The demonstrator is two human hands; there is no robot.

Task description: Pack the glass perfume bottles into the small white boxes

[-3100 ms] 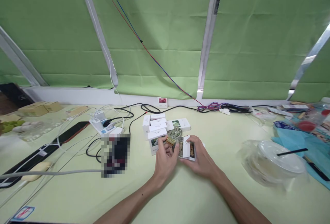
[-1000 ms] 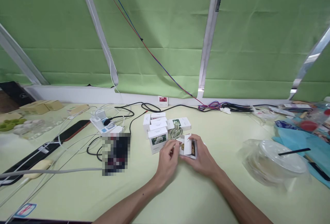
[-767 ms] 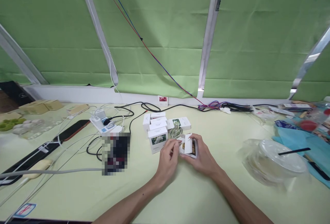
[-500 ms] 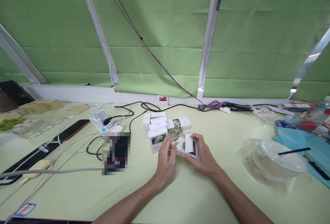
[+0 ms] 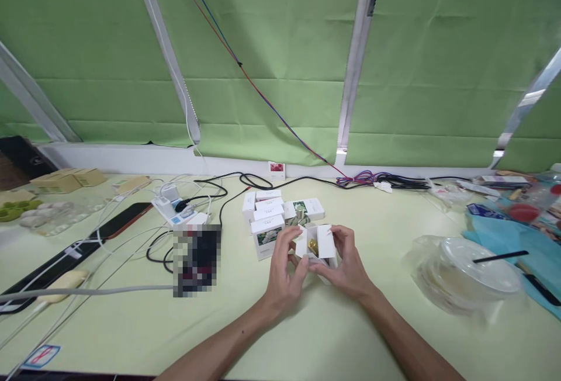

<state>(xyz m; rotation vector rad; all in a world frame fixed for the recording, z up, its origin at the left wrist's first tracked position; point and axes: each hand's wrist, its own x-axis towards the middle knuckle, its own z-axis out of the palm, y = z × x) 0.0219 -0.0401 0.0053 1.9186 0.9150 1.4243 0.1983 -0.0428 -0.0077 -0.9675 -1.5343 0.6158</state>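
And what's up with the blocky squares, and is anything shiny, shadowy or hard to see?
Head view: blocky squares cover a dark thing left of the left hand; head view: the plastic lid shines and a soft shadow darkens the green blind; head view: a gold piece shows inside the open white box, but print on the grouped boxes is too small to read.

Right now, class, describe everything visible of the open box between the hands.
The white box looks like thin card. Its top is open, flaps raised, with a gold-coloured item inside. The left hand and right hand hold it from either side; whether its base touches the table is unclear.
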